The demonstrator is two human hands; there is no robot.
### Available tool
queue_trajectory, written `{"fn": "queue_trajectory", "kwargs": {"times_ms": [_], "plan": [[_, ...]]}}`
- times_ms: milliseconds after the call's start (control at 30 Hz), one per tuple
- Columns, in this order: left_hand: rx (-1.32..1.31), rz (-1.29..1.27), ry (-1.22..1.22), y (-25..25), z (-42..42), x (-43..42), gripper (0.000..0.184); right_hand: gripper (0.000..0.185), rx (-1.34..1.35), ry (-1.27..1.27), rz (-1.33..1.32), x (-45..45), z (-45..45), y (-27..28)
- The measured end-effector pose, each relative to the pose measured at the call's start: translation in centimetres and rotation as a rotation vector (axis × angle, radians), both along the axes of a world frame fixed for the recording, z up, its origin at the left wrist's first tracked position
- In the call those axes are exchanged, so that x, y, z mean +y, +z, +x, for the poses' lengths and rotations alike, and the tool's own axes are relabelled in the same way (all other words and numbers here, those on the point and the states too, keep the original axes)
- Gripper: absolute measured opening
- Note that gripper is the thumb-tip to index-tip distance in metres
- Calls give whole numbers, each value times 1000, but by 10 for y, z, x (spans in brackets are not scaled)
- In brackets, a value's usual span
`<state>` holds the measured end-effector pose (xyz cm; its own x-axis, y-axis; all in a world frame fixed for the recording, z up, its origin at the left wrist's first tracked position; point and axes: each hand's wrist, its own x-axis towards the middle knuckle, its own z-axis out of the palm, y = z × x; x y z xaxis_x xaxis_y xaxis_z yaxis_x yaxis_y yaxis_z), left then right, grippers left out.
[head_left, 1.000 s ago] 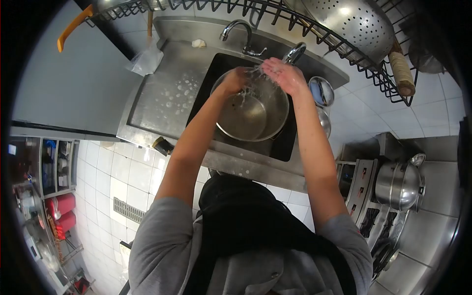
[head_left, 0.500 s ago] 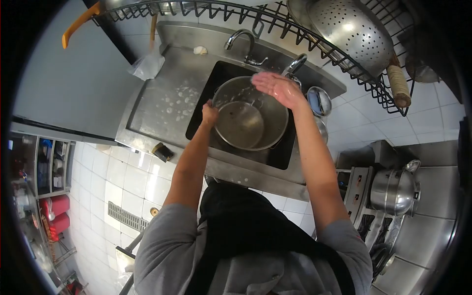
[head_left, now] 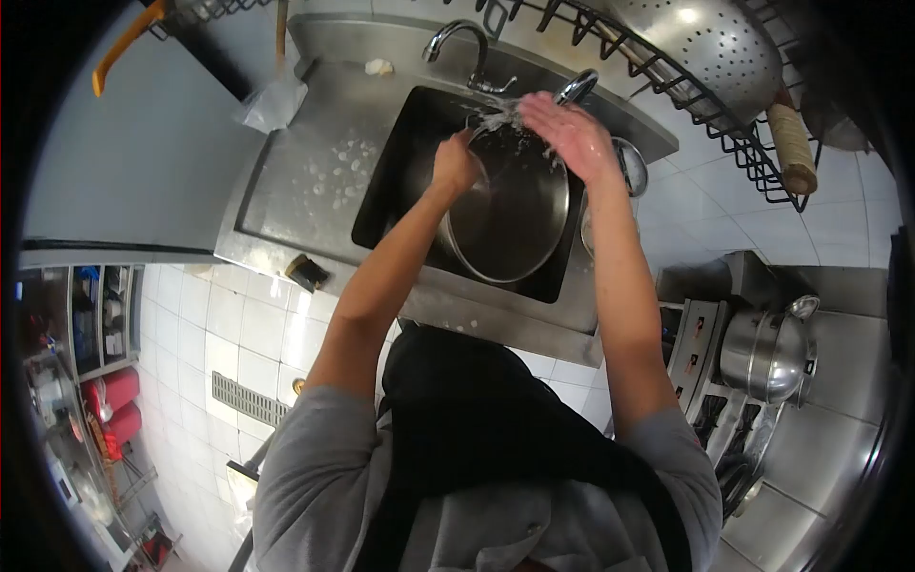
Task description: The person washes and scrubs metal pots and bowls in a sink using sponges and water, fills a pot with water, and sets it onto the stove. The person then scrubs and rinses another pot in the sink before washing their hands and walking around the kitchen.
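A large steel pot [head_left: 522, 214] leans tilted inside the dark sink basin [head_left: 389, 195]. My left hand [head_left: 457, 167] is closed on the pot's upper left rim. Beside the right faucet [head_left: 578, 88], my right hand [head_left: 572, 141] is open, its fingers stretched out above the pot's far edge. Water [head_left: 500, 118] splashes from near its fingertips toward the pot. The hand looks wet. Part of the pot's left side is hidden behind my left hand and forearm.
A second faucet [head_left: 457, 40] rises behind the basin. Wet spots mark the steel drainboard [head_left: 286, 181], where a plastic bag [head_left: 274, 105] hangs near the back. A wire rack [head_left: 705, 114] holding a colander [head_left: 705, 48] overhangs the right. Steel bowls [head_left: 631, 167] stand right of the basin.
The pot has gone from sitting nearly level to tilted, and my left hand has moved up and right with its rim. The right hand has shifted slightly right; the splash has grown.
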<state>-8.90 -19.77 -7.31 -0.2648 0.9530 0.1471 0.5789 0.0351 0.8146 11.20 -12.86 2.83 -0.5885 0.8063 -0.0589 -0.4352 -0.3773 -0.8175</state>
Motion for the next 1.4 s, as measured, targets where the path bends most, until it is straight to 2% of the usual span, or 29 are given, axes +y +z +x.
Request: {"fn": "queue_trajectory", "kwargs": {"times_ms": [67, 133, 167, 200, 233, 267, 333, 367, 433, 467, 500, 533, 567, 600, 700, 767, 800, 833, 867, 1000, 1033, 1067, 1100, 1133, 1167, 1233, 1267, 1333, 1400], "plan": [[77, -143, -46, -2, 6, 8, 42, 32, -174, -184, 129, -9, 6, -11], [32, 13, -81, -7, 8, 23, 35, 33, -592, -71, 458, -46, 13, -47], [30, 12, -78, -7, 11, 27, 35, 43, -523, -33, 222, -74, 8, -82], [104, 57, -95, -5, 15, 33, 35, 52, -693, 61, 213, -118, -12, -83], [174, 101, -119, -2, 24, 37, 36, 59, -1014, 13, 662, -136, -17, -158], [163, 99, -134, -3, 34, 43, 36, 62, -1314, 304, 483, -158, -41, -104], [272, 115, -241, 2, 48, 57, 37, 60, -1305, 119, 275, -161, -67, -154], [273, 110, -246, 15, 51, 58, 37, 60, -1303, 119, 267, -157, -68, -162], [107, -187, -426, 44, 50, 54, 45, 47, -1152, 149, 93, -148, -76, -175], [112, -199, -418, 29, 49, 46, 45, 38, -1522, 298, 1030, -153, -71, -158], [125, -29, -380, 4, 49, 36, 47, 38, -1506, 307, 1036, -150, -72, -155], [141, 142, -343, -10, 48, 28, 49, 33, -738, 27, 514, -146, -75, -154], [152, 136, -330, -9, 44, 20, 49, 31, 32, -213, -22, -140, -78, -156], [147, 157, -337, -11, 40, 12, 54, 31, 46, -203, -26, -140, -78, -159], [160, 168, -378, -15, 39, 19, 61, 39, -638, 114, 226, -169, -49, -169], [136, 97, -418, -6, 46, 27, 61, 45, -523, 204, 10, -166, -16, -272], [266, 57, -453, -2, 54, 24, 59, 49, -474, 241, -100, -164, 0, -322], [248, -39, -479, 11, 57, 21, 59, 46, -540, 215, -38, -144, 11, -326], [343, 110, -479, 2, 62, 24, 58, 44, -602, 184, 29, -119, 17, -327], [241, 50, -438, -5, 74, 42, 48, 37, -839, 19, 297, -47, 11, -318], [298, 57, -445, -5, 80, 51, 36, 37, -852, 18, 297, -44, 18, -304], [347, 64, -449, -5, 87, 55, 25, 42, -591, 196, 270, -43, 24, -270], [327, 73, -444, -1, 91, 58, 25, 44, -564, 258, 316, -53, 23, -244], [263, -108, -466, 7, 92, 65, 26, 47, -533, 319, 362, -63, 22, -218], [199, -286, -488, 17, 95, 74, 28, 43, -361, 289, 104, -89, 8, -193], [223, -228, -494, 11, 106, 93, 22, 37, 22, 148, -421, -142, -22, -140], [234, -223, -413, 14, 112, 96, 25, 36, 44, 118, -445, -153, -25, -140], [245, -234, -332, 15, 117, 94, 32, 34, -70, 48, -288, -157, -19, -170], [-32, -190, -316, 14, 117, 89, 46, 33, -297, -101, -36, -143, -16, -188]]}}
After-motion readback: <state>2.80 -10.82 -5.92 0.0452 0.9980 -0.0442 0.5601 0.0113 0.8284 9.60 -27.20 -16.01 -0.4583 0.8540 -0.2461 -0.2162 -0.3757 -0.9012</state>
